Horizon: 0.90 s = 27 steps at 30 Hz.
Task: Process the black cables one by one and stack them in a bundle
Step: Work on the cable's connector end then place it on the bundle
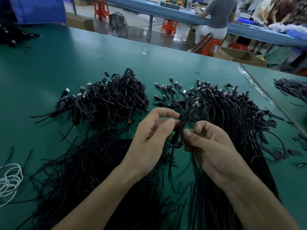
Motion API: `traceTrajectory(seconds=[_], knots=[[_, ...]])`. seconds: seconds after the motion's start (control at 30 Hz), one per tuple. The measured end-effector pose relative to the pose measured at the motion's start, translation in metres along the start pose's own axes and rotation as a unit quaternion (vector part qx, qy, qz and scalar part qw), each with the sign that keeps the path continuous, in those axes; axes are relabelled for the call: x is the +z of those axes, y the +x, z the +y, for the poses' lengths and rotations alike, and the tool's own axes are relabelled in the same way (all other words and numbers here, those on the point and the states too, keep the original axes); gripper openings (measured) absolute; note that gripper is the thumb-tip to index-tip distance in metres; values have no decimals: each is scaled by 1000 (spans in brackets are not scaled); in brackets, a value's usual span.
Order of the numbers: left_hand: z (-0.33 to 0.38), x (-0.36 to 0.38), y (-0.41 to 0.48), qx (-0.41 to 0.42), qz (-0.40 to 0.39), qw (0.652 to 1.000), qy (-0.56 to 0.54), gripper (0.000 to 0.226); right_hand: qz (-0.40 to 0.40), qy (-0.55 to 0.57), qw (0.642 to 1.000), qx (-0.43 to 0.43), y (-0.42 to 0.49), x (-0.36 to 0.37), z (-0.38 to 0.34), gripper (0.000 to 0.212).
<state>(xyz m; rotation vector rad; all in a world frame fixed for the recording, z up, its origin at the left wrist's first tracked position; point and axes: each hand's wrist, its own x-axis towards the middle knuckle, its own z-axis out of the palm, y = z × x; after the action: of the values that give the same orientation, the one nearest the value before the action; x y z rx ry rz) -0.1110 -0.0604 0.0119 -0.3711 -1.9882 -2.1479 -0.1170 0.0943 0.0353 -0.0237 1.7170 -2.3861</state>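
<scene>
I hold one folded black cable (182, 123) above the green table (83, 60), its USB plug sticking up and a loose tail hanging down. My left hand (152, 136) pinches the cable from the left with thumb and forefinger. My right hand (209, 146) pinches it from the right, fingers curled. A heap of coiled black cables (109, 100) lies at the back left. Straight black cables with USB plugs (224, 110) spread out on the right. More black strands (93, 163) lie under my left forearm.
White cord loops (10, 180) lie at the left edge. Small black strips (292, 88) are scattered at the right, past a table seam. Another dark cable heap (11, 35) sits far left. A seated person (216, 19) works at the blue table behind.
</scene>
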Motion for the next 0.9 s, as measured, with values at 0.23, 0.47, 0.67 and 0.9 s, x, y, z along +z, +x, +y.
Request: traceTrajectory(seconds=[0.23,0.47,0.67,0.9], knots=[[2,4,-3,-9,-51,993,-110,18,4,-19,999,36,0,-4,9,31],[-13,2,-8,14,-98,978,185,1,112,-82,987,-78,4,-6,10,32],[-11,2,-3,-113,-108,987,41,41,25,-105,984,-143,-6,8,2,24],[-6,-6,4,-179,-87,973,-114,72,14,-153,983,-100,-9,9,7,35]])
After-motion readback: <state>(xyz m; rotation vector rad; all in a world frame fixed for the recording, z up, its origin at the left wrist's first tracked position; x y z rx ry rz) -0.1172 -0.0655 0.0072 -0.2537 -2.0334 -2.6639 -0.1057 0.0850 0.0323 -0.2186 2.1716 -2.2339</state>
